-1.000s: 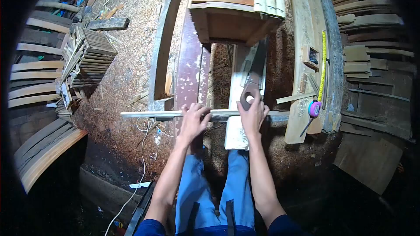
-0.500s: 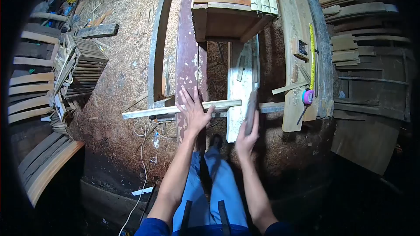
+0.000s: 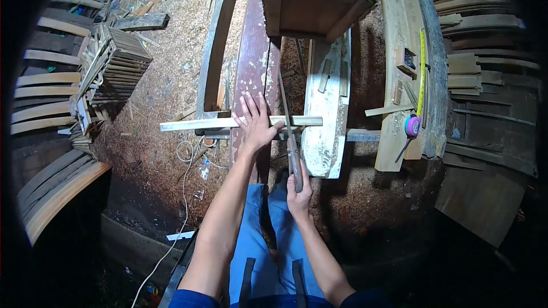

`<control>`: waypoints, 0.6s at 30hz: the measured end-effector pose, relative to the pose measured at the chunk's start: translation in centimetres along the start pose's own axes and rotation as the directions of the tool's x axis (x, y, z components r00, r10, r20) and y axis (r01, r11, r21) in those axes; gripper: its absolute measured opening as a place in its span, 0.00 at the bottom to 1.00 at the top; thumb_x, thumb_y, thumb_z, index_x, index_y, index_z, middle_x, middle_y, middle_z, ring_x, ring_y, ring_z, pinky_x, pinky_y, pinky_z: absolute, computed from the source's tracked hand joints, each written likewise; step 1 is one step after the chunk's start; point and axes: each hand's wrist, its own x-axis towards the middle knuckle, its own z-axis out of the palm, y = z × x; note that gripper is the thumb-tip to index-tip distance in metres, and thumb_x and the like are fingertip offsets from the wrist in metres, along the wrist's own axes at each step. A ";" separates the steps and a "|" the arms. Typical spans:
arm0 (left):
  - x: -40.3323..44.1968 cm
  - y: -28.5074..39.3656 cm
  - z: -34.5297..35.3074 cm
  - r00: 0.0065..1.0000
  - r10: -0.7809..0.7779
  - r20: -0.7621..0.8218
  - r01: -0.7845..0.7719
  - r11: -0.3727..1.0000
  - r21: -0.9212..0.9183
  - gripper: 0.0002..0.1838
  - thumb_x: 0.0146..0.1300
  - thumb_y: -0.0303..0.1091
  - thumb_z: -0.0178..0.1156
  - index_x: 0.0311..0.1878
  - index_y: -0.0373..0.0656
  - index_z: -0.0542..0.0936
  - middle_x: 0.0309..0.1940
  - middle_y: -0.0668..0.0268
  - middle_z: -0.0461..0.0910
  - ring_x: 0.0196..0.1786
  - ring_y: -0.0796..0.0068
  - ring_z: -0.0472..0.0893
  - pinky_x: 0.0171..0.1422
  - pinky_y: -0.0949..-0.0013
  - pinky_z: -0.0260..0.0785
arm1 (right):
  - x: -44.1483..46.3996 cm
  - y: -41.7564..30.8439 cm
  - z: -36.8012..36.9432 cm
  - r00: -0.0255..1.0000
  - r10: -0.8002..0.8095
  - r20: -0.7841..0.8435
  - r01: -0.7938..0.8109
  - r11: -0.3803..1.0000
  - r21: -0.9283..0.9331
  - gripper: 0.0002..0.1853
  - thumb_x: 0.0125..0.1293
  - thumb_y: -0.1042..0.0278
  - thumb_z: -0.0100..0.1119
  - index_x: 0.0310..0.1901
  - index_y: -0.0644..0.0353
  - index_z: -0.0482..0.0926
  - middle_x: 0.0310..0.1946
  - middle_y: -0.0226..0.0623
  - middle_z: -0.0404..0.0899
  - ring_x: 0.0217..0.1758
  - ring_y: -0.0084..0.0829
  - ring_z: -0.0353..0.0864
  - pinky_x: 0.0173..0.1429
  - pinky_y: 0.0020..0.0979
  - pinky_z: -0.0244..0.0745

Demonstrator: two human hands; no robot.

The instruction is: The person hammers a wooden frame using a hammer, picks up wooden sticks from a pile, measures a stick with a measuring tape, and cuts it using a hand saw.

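Our right hand (image 3: 299, 198) on the saw (image 3: 294, 155), our left hand (image 3: 257, 128) on the stick (image 3: 200, 124)
Nearest us, the right hand's curled tight round the saw handle, blade pointing away and crossing the stick just beside our left thumb; can't tell if the teeth are biting. Left fingers are spread wide, palm down on the stick, which lies crosswise over the maroon plank (image 3: 251, 71) and white board (image 3: 324, 151). Off right there's a pink tape measure (image 3: 412, 125), and farther up a wooden box (image 3: 319, 8).
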 end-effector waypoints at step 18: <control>-0.4 -0.3 1.2 0.985 0.133 -0.112 -0.140 0.989 -0.052 0.52 0.68 0.65 0.61 0.85 0.47 0.51 0.87 0.47 0.25 0.88 0.47 0.21 0.78 0.20 0.14 | -1.1 -1.2 1.0 0.998 -0.067 -0.015 0.067 0.998 -0.011 0.30 0.80 0.60 0.58 0.77 0.63 0.65 0.63 0.51 0.82 0.58 0.38 0.86 0.63 0.41 0.79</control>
